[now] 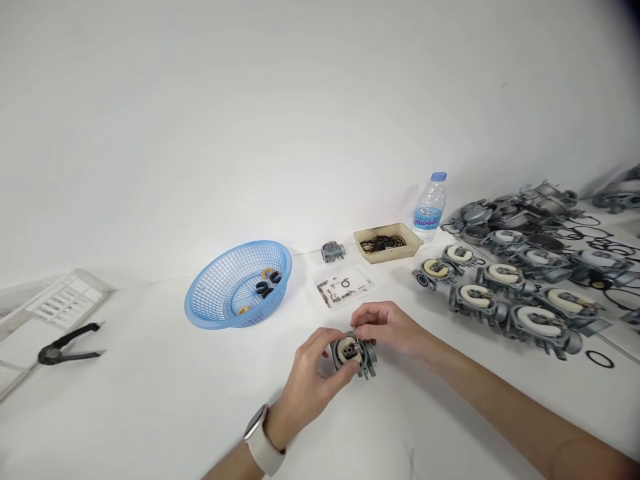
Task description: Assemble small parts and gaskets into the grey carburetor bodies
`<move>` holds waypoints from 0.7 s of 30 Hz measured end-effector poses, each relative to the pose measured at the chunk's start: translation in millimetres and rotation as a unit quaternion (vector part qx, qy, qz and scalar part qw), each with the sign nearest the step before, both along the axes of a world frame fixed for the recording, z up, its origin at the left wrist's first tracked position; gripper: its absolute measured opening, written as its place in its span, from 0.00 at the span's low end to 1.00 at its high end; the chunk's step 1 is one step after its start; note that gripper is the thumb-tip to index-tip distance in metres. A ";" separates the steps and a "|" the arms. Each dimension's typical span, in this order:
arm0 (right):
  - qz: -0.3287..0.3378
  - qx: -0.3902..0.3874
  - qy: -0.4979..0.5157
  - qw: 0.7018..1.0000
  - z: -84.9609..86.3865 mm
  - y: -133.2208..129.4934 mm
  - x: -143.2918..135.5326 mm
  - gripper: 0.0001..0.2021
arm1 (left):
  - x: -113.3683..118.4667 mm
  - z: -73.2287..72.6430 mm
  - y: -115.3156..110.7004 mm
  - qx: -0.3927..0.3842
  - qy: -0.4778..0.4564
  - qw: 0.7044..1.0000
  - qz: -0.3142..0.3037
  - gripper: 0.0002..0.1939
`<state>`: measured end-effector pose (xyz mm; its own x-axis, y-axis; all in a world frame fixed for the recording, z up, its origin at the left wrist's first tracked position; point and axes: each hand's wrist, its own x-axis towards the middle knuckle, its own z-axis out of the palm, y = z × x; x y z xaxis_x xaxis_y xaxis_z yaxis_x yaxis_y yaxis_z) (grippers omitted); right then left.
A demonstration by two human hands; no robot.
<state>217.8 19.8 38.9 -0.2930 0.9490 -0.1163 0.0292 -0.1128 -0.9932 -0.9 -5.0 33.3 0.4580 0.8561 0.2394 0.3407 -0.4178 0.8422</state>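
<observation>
A grey metal carburetor with a cream horseshoe-shaped float rests on the white table in front of me. My left hand grips it from the left, thumb at its near edge and fingers along its far side. At the carburetor's upper right, my right hand pinches a small thin metal pin over the float's hinge end. The pin's lower end is too small to make out. Just beyond both hands lies a clear shallow tray of tiny metal parts and a small black ring.
A blue basket holding several floats stands left of centre. Behind are another carburetor, a cream tray of black rings and a water bottle. Several carburetors crowd the right. Black-handled pliers lie far left.
</observation>
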 end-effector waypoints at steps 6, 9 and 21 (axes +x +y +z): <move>-0.004 0.054 -0.056 0.997 5.2 -3.0 0.4 0.09 | 2.5 1.3 -1.9 0.000 0.010 1.000 0.019 0.10; 0.026 0.075 -0.073 0.994 10.2 -5.1 5.7 0.09 | 2.7 1.6 -2.1 0.002 0.007 1.000 0.018 0.10; 0.124 0.106 -0.140 0.977 20.4 -10.6 19.1 0.18 | 7.2 0.1 -4.7 0.041 -0.009 0.999 0.033 0.12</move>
